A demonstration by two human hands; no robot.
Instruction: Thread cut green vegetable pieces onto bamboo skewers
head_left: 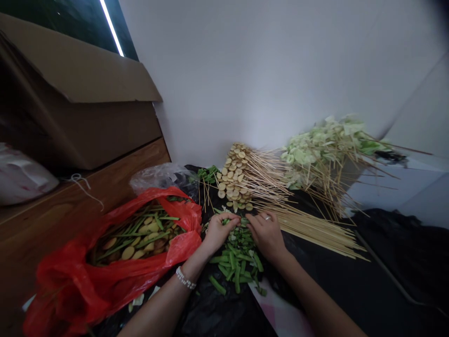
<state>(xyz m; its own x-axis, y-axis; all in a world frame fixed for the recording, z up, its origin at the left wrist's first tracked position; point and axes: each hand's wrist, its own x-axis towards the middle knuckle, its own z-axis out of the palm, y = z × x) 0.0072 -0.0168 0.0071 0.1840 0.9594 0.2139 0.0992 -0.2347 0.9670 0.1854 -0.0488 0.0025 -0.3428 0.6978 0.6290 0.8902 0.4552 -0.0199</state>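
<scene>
Green bean pile: the green bean pile (238,262) is lying on black plastic (224,316), with its far end under the fingertips.
Left hand: the left hand (218,231) is bending over the far left part of the pile, thumb and fingertips meeting in a pinch; I cannot tell what is between them.
Right hand: the right hand (268,236) is curving at the pile's far right, fingers partly bent; I cannot tell if it is gripping something.
Red bag: the red bag (66,281), holding slices and green stalks, is standing left of the pile, narrowing the room beside the left forearm.
Skewers: the potato skewers (233,178) are stacking up just beyond the pile, and the leaf skewers (326,140) are spreading farther right, against the wall (245,70).
Loose sticks: the bare sticks (315,229) are lying right of the pile, blocking the way beyond the right hand.
Open room: black plastic is showing on the pile's near side, between the forearms.
</scene>
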